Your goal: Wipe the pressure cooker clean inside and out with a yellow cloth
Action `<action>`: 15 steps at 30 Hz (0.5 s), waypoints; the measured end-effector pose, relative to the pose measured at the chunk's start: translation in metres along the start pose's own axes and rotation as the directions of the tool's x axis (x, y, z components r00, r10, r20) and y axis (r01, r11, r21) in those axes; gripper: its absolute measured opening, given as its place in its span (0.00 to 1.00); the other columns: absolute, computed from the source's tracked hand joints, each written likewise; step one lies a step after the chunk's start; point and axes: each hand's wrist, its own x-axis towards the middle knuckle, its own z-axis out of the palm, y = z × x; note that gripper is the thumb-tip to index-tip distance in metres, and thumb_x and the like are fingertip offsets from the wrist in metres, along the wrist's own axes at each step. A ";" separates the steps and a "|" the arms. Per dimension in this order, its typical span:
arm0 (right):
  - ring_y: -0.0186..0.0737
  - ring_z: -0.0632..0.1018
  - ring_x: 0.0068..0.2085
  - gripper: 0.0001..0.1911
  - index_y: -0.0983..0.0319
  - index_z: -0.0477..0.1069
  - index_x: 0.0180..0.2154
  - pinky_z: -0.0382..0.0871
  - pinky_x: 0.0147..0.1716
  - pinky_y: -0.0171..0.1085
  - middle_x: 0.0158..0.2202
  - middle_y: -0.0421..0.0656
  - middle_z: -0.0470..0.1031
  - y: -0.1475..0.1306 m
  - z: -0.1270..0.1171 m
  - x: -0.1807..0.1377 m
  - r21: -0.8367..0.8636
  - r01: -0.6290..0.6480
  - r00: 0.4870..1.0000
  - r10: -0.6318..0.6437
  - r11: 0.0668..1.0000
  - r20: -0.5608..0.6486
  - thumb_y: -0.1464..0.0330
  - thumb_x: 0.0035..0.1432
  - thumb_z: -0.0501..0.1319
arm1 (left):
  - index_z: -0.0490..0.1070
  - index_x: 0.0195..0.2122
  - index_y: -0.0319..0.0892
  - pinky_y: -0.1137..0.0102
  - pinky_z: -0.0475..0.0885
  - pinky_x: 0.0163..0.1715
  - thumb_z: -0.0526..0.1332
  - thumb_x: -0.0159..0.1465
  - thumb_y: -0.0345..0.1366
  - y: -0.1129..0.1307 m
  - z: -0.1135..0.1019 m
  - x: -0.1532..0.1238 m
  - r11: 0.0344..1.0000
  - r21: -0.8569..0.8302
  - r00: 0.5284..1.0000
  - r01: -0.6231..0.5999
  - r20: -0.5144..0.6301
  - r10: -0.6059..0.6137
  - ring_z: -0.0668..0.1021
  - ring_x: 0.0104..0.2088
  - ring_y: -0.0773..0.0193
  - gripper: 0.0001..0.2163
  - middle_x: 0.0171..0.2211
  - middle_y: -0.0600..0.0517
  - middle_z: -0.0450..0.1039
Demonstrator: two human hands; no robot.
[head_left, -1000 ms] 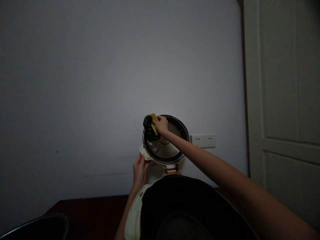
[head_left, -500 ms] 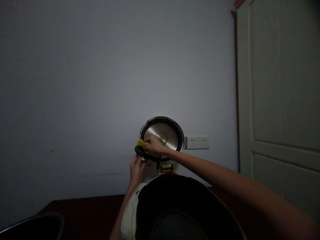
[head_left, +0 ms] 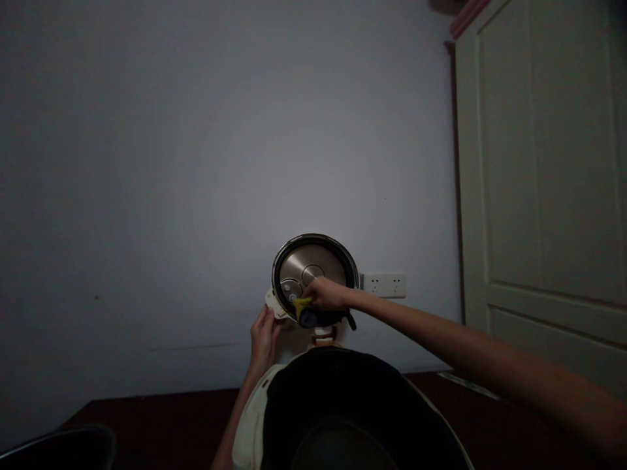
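The round lid (head_left: 321, 256) of an electric cooker stands raised against the wall, its brushed-metal inner side facing me. At its lower left, my left hand (head_left: 263, 336) grips the white tab (head_left: 277, 305) on the rim. My right hand (head_left: 327, 294) is closed around a soft yellow-and-black thing (head_left: 304, 312), perhaps a cloth, pressed to the lower part of the lid. A dark strip of it hangs at the right; its exact kind is unclear. Below, the white cooker body (head_left: 249, 418) is open, and its dark inside (head_left: 337, 398) shows.
A dark-red tabletop (head_left: 171, 418) carries the cooker. The dark rim of a pot or bowl (head_left: 63, 440) shows at the lower left. Behind are a plain wall (head_left: 196, 163), a white double socket (head_left: 385, 285) beside the lid, and a pale cabinet door (head_left: 539, 183) at right.
My right hand has moved right and down with the yellow-and-black thing, from the lid's left edge to its lower part, uncovering a small round valve area. My left hand stays at the tab.
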 end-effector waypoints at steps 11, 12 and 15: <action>0.44 0.69 0.45 0.11 0.65 0.69 0.45 0.65 0.41 0.41 0.44 0.51 0.69 0.010 -0.062 0.078 -0.734 0.264 0.918 -0.398 0.626 -0.009 0.73 0.65 0.50 | 0.75 0.44 0.40 0.61 0.72 0.47 0.64 0.57 0.33 0.002 -0.002 -0.003 1.000 -0.012 1.000 0.003 0.022 -0.003 0.79 0.40 0.61 0.13 0.45 0.45 0.76; 0.44 0.69 0.45 0.11 0.65 0.68 0.45 0.65 0.40 0.41 0.44 0.52 0.68 0.007 -0.064 0.083 -0.744 0.267 0.918 -0.396 0.612 0.004 0.72 0.66 0.49 | 0.75 0.44 0.41 0.61 0.71 0.47 0.64 0.57 0.34 0.002 -0.002 -0.003 1.000 -0.015 1.000 0.003 0.021 -0.003 0.79 0.40 0.61 0.13 0.45 0.45 0.76; 0.45 0.68 0.44 0.13 0.67 0.66 0.46 0.66 0.39 0.41 0.46 0.54 0.66 0.004 -0.067 0.091 -0.739 0.179 0.941 -0.333 0.649 -0.065 0.73 0.67 0.46 | 0.75 0.44 0.40 0.62 0.71 0.47 0.64 0.57 0.33 0.003 -0.002 -0.003 1.000 -0.016 1.000 0.011 0.008 -0.011 0.79 0.41 0.61 0.13 0.45 0.45 0.76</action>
